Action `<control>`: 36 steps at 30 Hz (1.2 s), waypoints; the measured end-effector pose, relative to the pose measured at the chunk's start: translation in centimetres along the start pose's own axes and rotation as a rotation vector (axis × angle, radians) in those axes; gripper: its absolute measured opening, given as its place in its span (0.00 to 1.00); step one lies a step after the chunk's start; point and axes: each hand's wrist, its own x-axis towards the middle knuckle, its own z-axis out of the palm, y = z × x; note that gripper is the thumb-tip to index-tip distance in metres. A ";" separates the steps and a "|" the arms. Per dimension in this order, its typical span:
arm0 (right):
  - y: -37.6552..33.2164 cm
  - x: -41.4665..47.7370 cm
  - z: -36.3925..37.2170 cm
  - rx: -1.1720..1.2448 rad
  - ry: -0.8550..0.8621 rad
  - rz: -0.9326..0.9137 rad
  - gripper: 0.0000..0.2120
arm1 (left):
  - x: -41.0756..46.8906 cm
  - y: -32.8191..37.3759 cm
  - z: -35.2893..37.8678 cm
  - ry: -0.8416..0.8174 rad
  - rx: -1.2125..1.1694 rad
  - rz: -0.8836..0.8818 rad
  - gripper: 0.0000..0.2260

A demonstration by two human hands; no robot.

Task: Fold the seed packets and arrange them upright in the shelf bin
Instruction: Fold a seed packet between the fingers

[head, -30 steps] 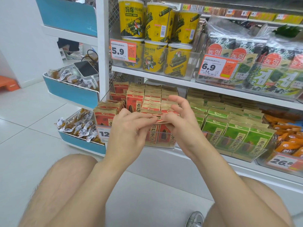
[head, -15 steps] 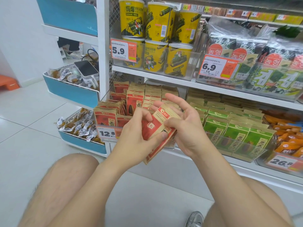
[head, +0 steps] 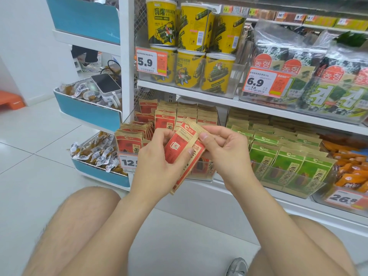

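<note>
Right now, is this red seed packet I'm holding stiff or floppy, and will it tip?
Probably pliable: the red seed packet creases at its flap under the right hand. Likely light, since the left hand holds it by fingertips. Alone it may tip; the shelved packets stand upright packed together.

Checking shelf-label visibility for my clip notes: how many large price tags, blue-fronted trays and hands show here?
Large price tags: 4
Blue-fronted trays: 3
Hands: 2, left hand and right hand, both gripping the seed packet
Total: 9
</note>
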 end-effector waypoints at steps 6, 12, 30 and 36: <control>-0.6 -0.3 -0.2 0.044 -0.082 0.028 0.12 | -0.4 -0.4 0.4 -0.032 0.097 -0.013 0.15; -0.6 -0.4 -0.3 0.001 -0.080 -0.036 0.15 | 0.0 -0.6 0.4 -0.098 -0.009 -0.104 0.13; -1.0 1.0 -0.5 -0.051 -0.233 -0.129 0.32 | 1.8 1.3 -2.5 -0.343 -0.254 -0.516 0.16; -1.8 2.8 -0.9 -0.196 -0.502 -0.225 0.21 | 4.2 1.0 -3.3 -0.342 -0.319 -0.584 0.17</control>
